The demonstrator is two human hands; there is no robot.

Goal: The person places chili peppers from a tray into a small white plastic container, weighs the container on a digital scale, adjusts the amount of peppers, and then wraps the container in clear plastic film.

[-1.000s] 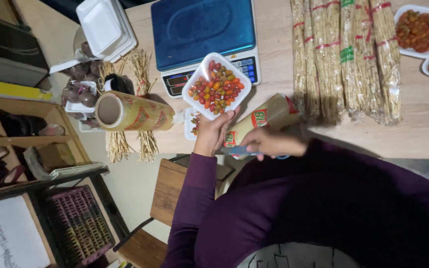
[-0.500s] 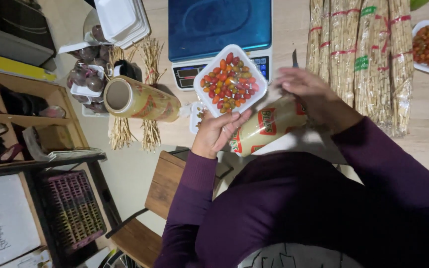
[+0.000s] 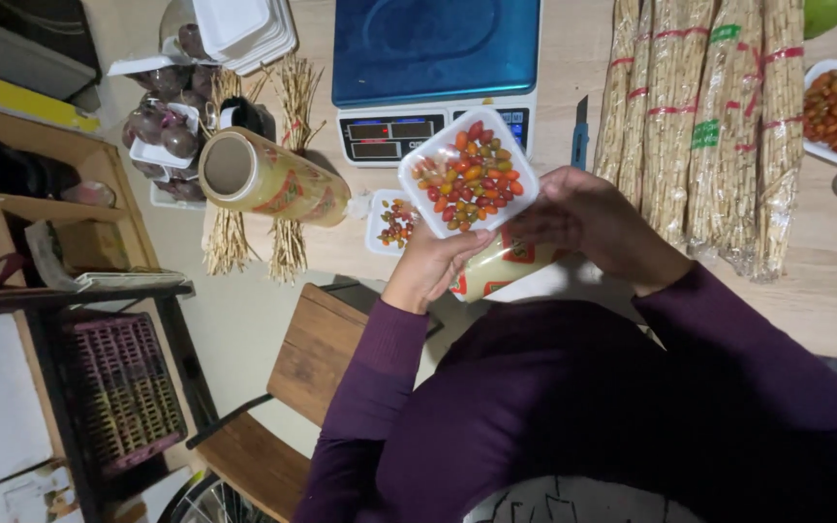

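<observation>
Wooden table [image 3: 825, 291], center frame: left hand [image 3: 435, 266] & right hand [image 3: 588, 218] both grip 1 white tray of tomatoes [image 3: 469, 172]; 1 scale [image 3: 435, 73] behind, 2 film rolls, 4 straw bundles [image 3: 699, 126] upper right.

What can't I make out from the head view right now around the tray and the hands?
- Roll of film: mostly hidden under the tray of cherry tomatoes and both hands.
- Left hand: fingers lie beneath the tray, so its grip is unseen.
- Right hand: fingertips are masked by the tray's edge.
- Scale: top cut by the frame; display digits too small.
- Second small tray: partly covered by the held tray.
</observation>
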